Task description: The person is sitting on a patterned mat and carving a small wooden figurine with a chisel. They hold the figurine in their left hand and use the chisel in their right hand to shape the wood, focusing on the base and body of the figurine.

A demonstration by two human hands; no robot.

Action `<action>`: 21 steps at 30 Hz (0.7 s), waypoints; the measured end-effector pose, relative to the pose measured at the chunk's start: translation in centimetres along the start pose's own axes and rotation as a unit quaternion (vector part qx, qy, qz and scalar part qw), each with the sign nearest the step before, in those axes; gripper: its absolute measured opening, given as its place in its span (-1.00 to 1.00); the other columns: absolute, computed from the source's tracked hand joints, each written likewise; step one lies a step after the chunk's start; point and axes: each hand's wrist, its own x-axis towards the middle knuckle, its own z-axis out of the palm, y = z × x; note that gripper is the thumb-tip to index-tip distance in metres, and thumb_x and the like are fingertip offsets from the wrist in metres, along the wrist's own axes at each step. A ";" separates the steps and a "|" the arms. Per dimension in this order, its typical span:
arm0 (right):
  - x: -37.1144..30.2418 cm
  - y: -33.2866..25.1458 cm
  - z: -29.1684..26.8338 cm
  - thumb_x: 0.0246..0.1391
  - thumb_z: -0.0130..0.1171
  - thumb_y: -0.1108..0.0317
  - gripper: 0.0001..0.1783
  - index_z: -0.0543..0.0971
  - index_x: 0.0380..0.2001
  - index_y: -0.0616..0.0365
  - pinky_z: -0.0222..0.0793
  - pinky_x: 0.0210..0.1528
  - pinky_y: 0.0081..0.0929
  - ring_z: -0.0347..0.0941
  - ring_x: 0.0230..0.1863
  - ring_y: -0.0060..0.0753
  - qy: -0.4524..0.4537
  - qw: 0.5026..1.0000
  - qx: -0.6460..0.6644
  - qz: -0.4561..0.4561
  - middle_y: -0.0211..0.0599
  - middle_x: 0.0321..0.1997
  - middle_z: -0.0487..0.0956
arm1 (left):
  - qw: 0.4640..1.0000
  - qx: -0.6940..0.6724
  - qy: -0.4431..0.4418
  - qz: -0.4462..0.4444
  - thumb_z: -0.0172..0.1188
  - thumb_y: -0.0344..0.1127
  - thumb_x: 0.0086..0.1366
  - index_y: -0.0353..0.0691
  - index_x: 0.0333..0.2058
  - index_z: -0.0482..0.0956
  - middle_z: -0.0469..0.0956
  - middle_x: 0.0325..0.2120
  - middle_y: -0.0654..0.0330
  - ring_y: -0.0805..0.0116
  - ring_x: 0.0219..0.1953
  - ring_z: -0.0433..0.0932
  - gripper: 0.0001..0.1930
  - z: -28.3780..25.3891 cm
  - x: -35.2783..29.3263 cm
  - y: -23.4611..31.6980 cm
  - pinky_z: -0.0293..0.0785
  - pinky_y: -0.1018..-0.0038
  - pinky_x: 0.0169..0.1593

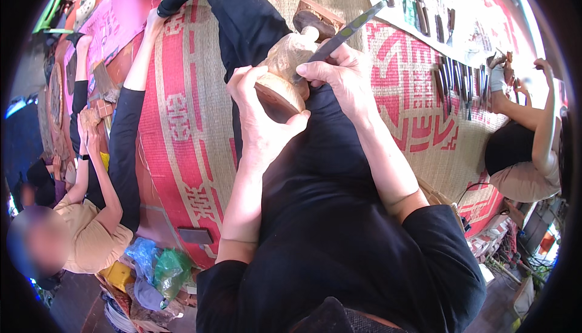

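Observation:
A pale wooden carving (288, 56) with a rounded, disc-like end rests over my lap, tilted away from me. My left hand (257, 105) grips that near end, thumb on the right side and fingers over the left. In my right hand (341, 77) is a long flat grey tool (350, 30), pinched between thumb and fingers. Its tapered far end points up and to the right, while its near end lies against or very close to the carving; contact is unclear. Just beyond the carving is a brown wooden block (319, 19) with a dark face.
A red and straw woven mat (194, 133) spreads beneath me. Several carving tools lie on a white sheet (394, 14) at the far right, with another row of tools (464, 84) nearer. People sit at left (91, 224) and right (521, 145). Plastic bags (173, 269) lie lower left.

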 end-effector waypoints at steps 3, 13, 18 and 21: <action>-0.3 -0.6 0.0 -0.14 0.33 0.44 -0.81 0.55 -0.41 0.25 0.36 -0.40 -0.61 0.43 -0.50 -0.60 -0.042 0.999 0.006 0.024 -0.39 -0.52 0.54 | 1.000 -0.001 0.003 -0.004 0.48 -0.51 -0.40 -0.16 0.11 0.13 0.10 0.03 -0.03 -0.05 0.14 0.16 -0.01 0.2 0.0 0.1 0.20 0.12 0.20; -0.1 -1.1 0.0 -0.15 0.34 0.41 -0.80 0.56 -0.43 0.24 0.35 -0.39 -0.64 0.43 -0.48 -0.63 -0.042 0.998 -0.009 0.036 -0.40 -0.51 0.55 | 1.000 0.004 -0.005 -0.001 0.49 -0.50 -0.40 -0.16 0.12 0.14 0.08 0.06 -0.05 -0.07 0.17 0.13 0.01 0.1 -0.1 0.0 0.19 0.11 0.21; 0.5 -1.3 0.0 -0.17 0.36 0.38 -0.77 0.55 -0.45 0.25 0.36 -0.44 -0.64 0.42 -0.52 -0.62 -0.018 0.993 -0.117 0.022 -0.39 -0.55 0.54 | 1.000 0.012 -0.009 -0.003 0.49 -0.50 -0.39 -0.16 0.12 0.13 0.08 0.06 -0.06 -0.07 0.18 0.14 0.00 0.1 -0.2 0.1 0.19 0.11 0.22; 0.4 -1.0 0.0 -0.17 0.36 0.37 -0.76 0.56 -0.44 0.27 0.36 -0.45 -0.63 0.44 -0.52 -0.61 -0.015 0.995 -0.098 0.012 -0.39 -0.56 0.54 | 1.000 0.011 -0.009 0.002 0.49 -0.50 -0.39 -0.15 0.12 0.13 0.08 0.07 -0.06 -0.07 0.18 0.14 0.00 0.0 -0.2 0.0 0.19 0.11 0.22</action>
